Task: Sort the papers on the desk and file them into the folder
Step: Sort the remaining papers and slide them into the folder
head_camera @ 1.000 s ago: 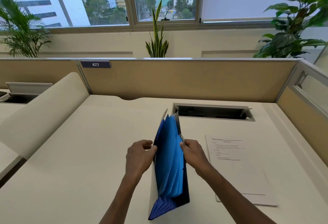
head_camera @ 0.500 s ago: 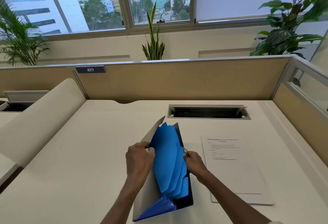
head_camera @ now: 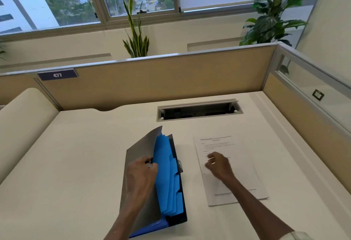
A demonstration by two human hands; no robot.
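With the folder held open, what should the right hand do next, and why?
Probably pick up the top sheet: the right hand hovers over the papers holding nothing, while the left hand holds the folder open, dividers exposed.

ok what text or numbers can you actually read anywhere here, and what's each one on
"477": white digits on the dark nameplate fixed to the top of the desk partition.
Printed lines on the top sheet of the papers: too small and blurred to read.
Folder: no readable text shows.
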